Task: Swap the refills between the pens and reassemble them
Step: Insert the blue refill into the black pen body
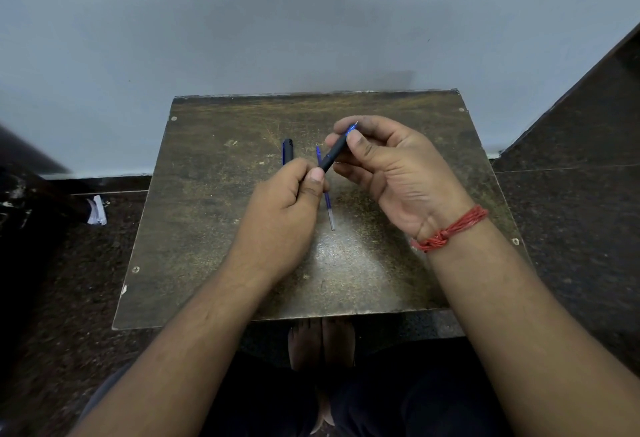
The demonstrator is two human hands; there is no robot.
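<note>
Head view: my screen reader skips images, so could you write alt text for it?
Both hands hold one dark pen above a small worn table, the right hand at its tip end and the left hand at its lower end. A loose blue refill and another pen barrel lie on the table.

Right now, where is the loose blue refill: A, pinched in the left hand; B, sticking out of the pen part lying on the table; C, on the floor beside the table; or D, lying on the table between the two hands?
D: the loose refill lies flat on the table, running between the left hand and the right hand, which together hold a pen.
</note>
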